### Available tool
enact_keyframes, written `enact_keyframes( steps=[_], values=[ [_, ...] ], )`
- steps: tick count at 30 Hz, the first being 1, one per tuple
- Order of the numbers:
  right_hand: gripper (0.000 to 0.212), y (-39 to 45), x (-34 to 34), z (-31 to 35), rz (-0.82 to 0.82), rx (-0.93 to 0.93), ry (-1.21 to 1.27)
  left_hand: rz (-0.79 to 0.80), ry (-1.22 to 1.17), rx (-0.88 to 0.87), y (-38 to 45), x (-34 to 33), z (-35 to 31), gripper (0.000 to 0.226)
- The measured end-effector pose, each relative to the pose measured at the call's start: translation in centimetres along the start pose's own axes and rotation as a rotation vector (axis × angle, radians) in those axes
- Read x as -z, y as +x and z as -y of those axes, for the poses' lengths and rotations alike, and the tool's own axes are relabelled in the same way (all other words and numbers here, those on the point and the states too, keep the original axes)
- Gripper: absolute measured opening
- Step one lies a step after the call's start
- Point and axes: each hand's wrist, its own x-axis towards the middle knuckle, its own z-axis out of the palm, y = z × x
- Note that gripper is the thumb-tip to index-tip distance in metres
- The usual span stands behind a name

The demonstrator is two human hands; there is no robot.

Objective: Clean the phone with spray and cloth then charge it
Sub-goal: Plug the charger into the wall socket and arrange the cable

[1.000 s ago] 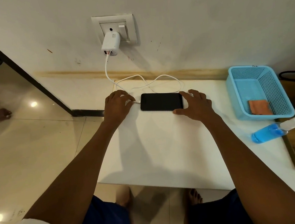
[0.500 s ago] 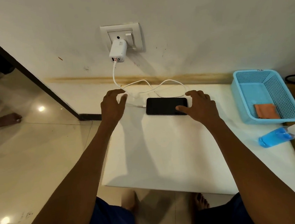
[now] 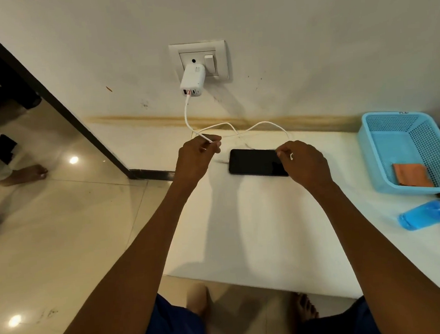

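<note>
A white tabletop [image 3: 258,232] is filling mid-frame, carrying a flat black phone [image 3: 255,162] at its centre. The left hand [image 3: 195,157] is pinching the thin white charging cable [image 3: 187,116]; the right hand [image 3: 305,161], fingers curled, is pinching another stretch of cable over the phone's right end.

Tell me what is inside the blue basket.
Inside the blue basket lies one folded orange cloth, near its front right corner. The rest of the mesh floor shows bare; whatever the cloth covers is hidden.
</note>
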Motion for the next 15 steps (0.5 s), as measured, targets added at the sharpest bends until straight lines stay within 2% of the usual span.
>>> enact_keyframes(
  steps=[5, 8, 11, 15],
  values=[
    [0.035, 1.7, -0.1, -0.5, -0.049, -0.034, -0.001, -0.104, 0.018, 0.000, 1.1, -0.4, 0.6, 0.017],
    [0.040, 2.3, -0.6, -1.1, -0.014, -0.114, -0.016, -0.137, 0.021, -0.016, 1.4, -0.2, 1.0, 0.016],
    [0.043, 2.7, -1.0, -1.1, 0.070, -0.097, 0.025, -0.176, 0.021, -0.012, 1.7, -0.4, 1.7, 0.013],
    [0.049, 2.9, -1.4, -1.4, 0.130, -0.117, -0.015, -0.127, 0.087, 0.011, 2.5, -0.7, 3.2, 0.036]
  ],
)
